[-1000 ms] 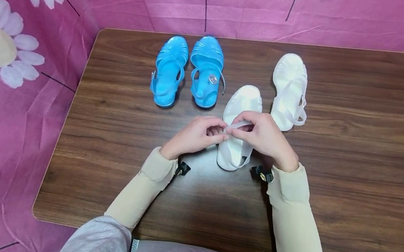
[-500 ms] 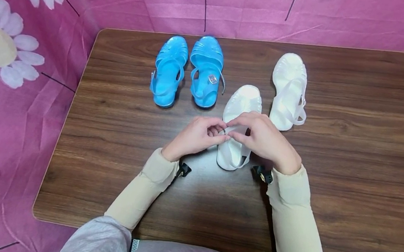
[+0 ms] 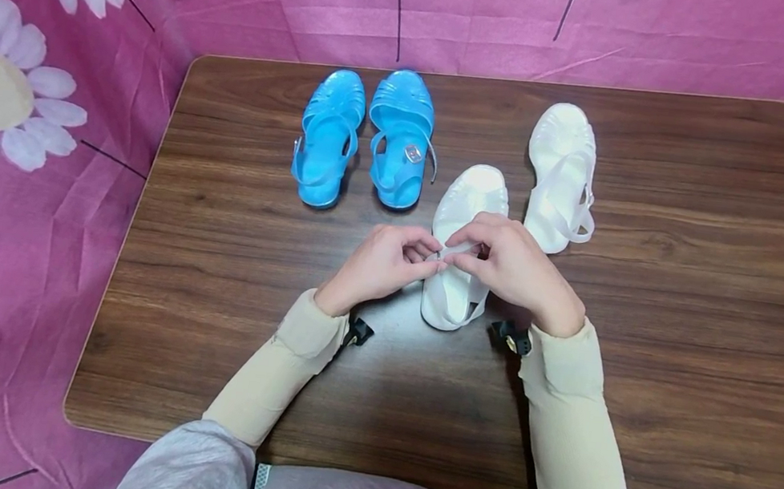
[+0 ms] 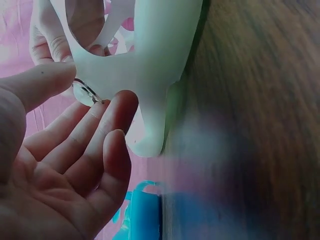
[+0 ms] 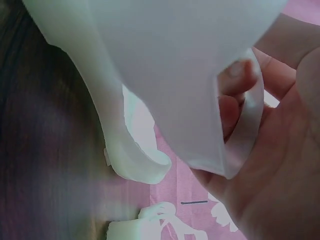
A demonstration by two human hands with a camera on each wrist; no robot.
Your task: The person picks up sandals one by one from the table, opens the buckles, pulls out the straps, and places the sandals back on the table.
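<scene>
A white jelly sandal (image 3: 474, 193) lies on the table, toe pointing away, with both hands over its middle. At its left side my left hand (image 3: 390, 259) pinches the ankle strap where a small metal buckle (image 4: 89, 91) shows between thumb and fingers in the left wrist view. My right hand (image 3: 509, 264) holds the free strap (image 5: 251, 120) beside that buckle, thumb and fingers bent toward it. In the right wrist view the strap curves in a loop past the fingers. From above, the hands partly hide the strap and the buckle.
The other white sandal (image 3: 562, 135) stands to the right, farther back. Two blue sandals, a left one (image 3: 336, 97) and a right one (image 3: 405, 97), stand side by side at the back left. A pink flowered cloth (image 3: 475, 24) hangs behind the wooden table (image 3: 704, 312).
The right fingers came in close to the buckle, then drew slightly apart from it. The strap earlier stretched across the right fingers shows less now. The left hand and the sandals barely moved.
</scene>
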